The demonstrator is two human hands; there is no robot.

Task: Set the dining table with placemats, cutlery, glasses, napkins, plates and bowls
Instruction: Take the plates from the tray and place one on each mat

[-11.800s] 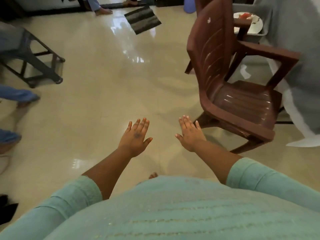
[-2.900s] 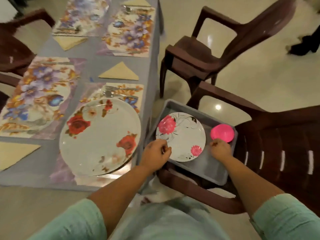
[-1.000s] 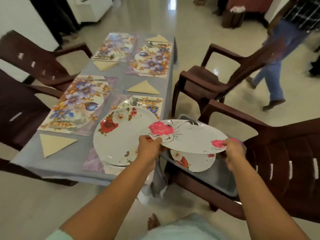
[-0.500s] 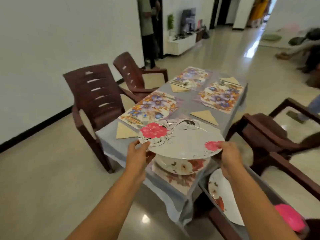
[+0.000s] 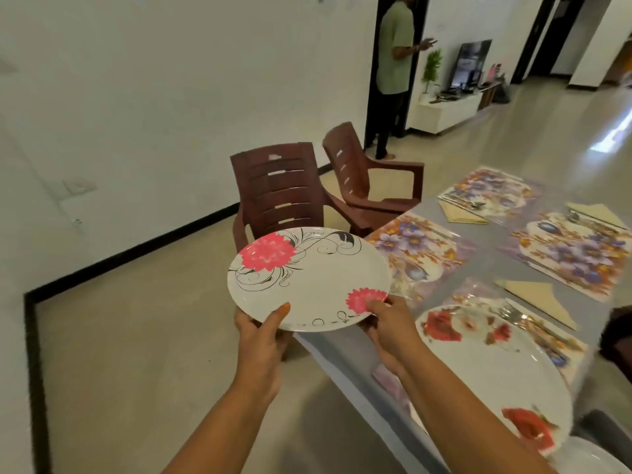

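I hold a white plate with pink flowers (image 5: 307, 278) in the air over the floor, just left of the grey table (image 5: 485, 268). My left hand (image 5: 261, 333) grips its near rim, thumb on top. My right hand (image 5: 390, 325) grips the rim on the right, thumb on the small pink flower. A larger white plate with red flowers (image 5: 492, 367) lies on the nearest placemat, with forks (image 5: 523, 319) beside it. Floral placemats (image 5: 417, 254) and folded beige napkins (image 5: 540, 299) cover the table.
Two brown plastic chairs (image 5: 284, 196) stand on the table's left side, near the white wall. A person in a green shirt (image 5: 393, 63) stands in the doorway beyond. A dark chair part (image 5: 615, 340) juts in at the right edge. Open floor lies to my left.
I have carried the pink-flowered plate leftward, off the red-flowered plate and out past the table's edge. My view has swung left; the tray on the chair has gone out of sight.
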